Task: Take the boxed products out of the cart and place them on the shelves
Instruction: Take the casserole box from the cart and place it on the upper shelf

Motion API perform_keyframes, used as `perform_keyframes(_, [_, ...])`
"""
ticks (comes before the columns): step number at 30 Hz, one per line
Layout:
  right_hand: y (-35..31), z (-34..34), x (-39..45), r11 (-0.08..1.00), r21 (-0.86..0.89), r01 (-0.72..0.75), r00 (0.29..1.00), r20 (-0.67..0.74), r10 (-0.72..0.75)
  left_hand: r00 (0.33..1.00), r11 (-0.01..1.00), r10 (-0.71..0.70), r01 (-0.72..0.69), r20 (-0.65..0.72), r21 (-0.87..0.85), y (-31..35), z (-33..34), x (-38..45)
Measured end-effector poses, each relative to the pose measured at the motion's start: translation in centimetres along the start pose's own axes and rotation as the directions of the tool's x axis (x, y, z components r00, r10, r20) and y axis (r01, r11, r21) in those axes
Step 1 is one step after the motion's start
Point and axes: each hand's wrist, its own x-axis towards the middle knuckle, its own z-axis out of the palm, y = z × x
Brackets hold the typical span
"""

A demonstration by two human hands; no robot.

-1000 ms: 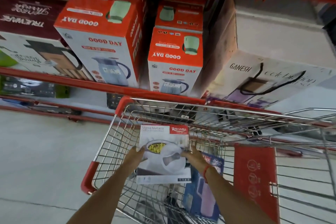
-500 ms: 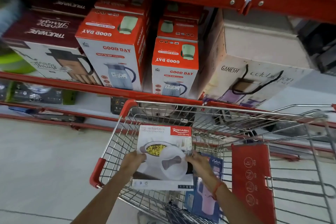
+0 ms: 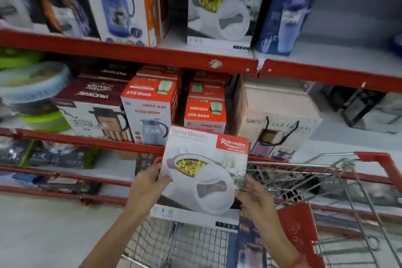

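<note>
I hold a white casserole box [image 3: 204,172] with a red brand corner between both hands, above the wire cart [image 3: 304,183]. My left hand [image 3: 148,187] grips its left edge and my right hand [image 3: 254,198] its right edge. The box is upright and faces me, lifted above the cart's rim. A dark blue flask box [image 3: 248,246] still stands inside the cart below my right wrist. On the upper shelf [image 3: 134,54] stands a matching white casserole box [image 3: 221,6].
The upper shelf also carries a blue flask box [image 3: 287,8] and a jug box with an orange side [image 3: 121,2]. The middle shelf holds Good Day boxes [image 3: 152,113], a Ganesh box [image 3: 276,124] and a Trueware box [image 3: 95,111]. The cart's red seat flap [image 3: 298,233] is at right.
Both hands have raised the casserole box out of the cart toward the shelves. The view has tilted upward, bringing the upper shelf into sight.
</note>
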Motion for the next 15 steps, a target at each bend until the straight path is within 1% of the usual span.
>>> perform_keyframes(2, [-2.9, -0.5, -0.3, 0.995, 0.013, 0.098, 0.995, -0.033, -0.098, 0.996, 0.995, 0.087, -0.087, 0.001, -0.056, 2.5, -0.7, -0.3])
perform_keyframes(4, [-6.1, -1.0, -0.3, 0.981, 0.033, 0.190, 0.981, -0.054, -0.188, 0.987, 0.981, 0.158, -0.161, -0.031, -0.107, 5.2, -1.3, -0.4])
perform_keyframes(8, [-12.1, -2.1, 0.4, 0.927, 0.076, 0.367, 0.929, -0.087, -0.360, 0.939, 0.921, 0.325, -0.341, -0.112, -0.189, 10.5, -2.1, 0.2])
perform_keyframes(11, [-16.7, -2.8, 1.6, 0.854, 0.120, 0.506, 0.861, -0.131, -0.492, 0.882, 0.847, 0.435, -0.470, -0.184, -0.250, 14.6, -2.3, 1.2])
perform_keyframes(15, [-22.5, -3.6, 4.4, 0.724, 0.134, 0.677, 0.732, -0.228, -0.642, 0.794, 0.739, 0.546, -0.607, -0.268, -0.293, 20.0, -2.1, 4.2])
